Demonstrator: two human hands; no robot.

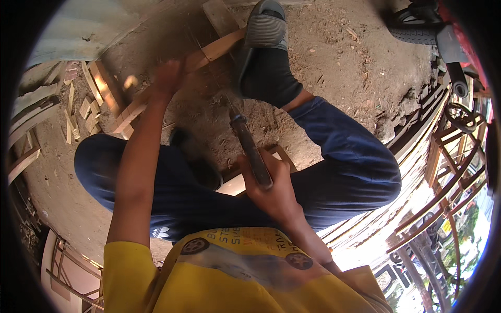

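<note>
Though unclear in grip, left fingers [171,71] at wooden strip [223,46]; right fingers [244,168] tight around dark tool handle [249,144].

The long pale-brown wooden strip [223,47] on the far side is showing a smooth, matt face. The slim dark tool handle [250,151] is looking smooth and faintly glossy. The brown earth floor [334,68] is appearing rough, while the dark-blue cloth trousers [355,167] and near yellow cloth shirt [209,289] are looking matt.

On this ground [334,68] I see wood scraps [85,108] near the left edge, planks [412,130] along the right edge, and between them one wooden bar [198,60].
</note>
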